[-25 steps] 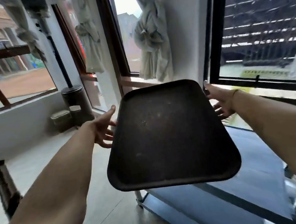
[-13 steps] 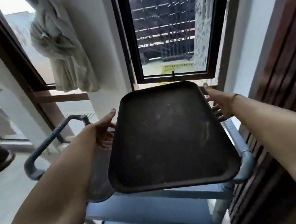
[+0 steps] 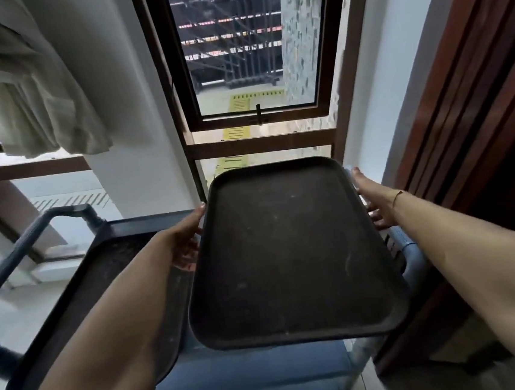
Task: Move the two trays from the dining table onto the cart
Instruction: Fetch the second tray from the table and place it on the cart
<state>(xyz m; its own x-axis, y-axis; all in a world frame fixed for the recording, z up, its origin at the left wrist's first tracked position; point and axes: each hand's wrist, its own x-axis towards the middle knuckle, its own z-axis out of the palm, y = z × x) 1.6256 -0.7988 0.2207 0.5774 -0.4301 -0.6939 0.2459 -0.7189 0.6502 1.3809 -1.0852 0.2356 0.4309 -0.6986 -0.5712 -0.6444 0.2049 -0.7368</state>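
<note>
Two dark trays are showing: one tray (image 3: 290,254) is being carried in the air above the right part of the cart (image 3: 145,222), and a second tray (image 3: 100,273) is lying on the cart's top shelf toward its left edge, partly hidden under the left forearm. Both hands are gripping the carried tray by its long sides, the left hand (image 3: 182,240) clasping the left rim with its thumb on top, the right hand (image 3: 373,199) clasping the right rim with fingers curling beneath. That tray is looking rectangular with rounded corners and a raised lip, its brown-black surface scuffed and speckled with pale marks. It is sitting nearly level, empty, its near edge overhanging the cart's front edge.
</note>
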